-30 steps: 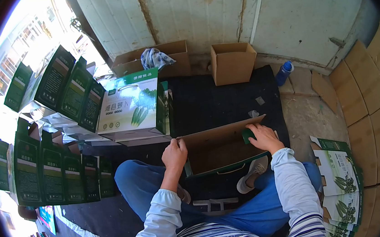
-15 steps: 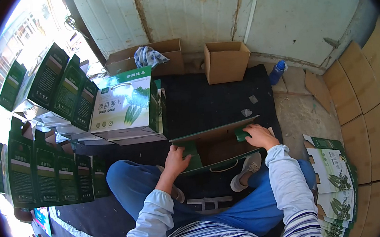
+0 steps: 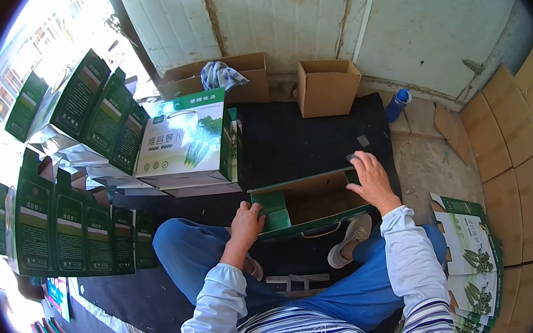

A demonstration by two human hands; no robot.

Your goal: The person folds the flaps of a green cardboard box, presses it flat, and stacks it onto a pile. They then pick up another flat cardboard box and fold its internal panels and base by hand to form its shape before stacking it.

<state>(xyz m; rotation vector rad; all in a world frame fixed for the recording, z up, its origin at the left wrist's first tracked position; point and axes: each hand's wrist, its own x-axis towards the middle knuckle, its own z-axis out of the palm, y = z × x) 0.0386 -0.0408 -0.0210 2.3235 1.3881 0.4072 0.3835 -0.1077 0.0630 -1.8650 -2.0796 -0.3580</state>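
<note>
A green carton (image 3: 314,226) stands between my legs, its top uncovered and its brown inside showing. A green flap (image 3: 275,220) lies folded in at its left end, and a string handle (image 3: 321,232) hangs on the near side. My left hand (image 3: 246,225) is curled over the carton's left end, thumb beside the green flap. At the right end my right hand (image 3: 374,182) is raised with thumb and fingers apart, overlapping the carton's far right corner in this view, with nothing held in it.
Printed cartons (image 3: 181,142) are stacked at left, beside rows of green open-topped ones (image 3: 70,230). Flat printed sheets (image 3: 473,249) lie at right, before a brown carton wall (image 3: 501,208). Further back are an open brown box (image 3: 330,90), a cloth (image 3: 222,75) and a blue bottle (image 3: 397,105).
My right hand has risen off the carton's right end, its fingers spreading and pointing upward. My left hand stays at the left end. The whole view has shifted slightly.
</note>
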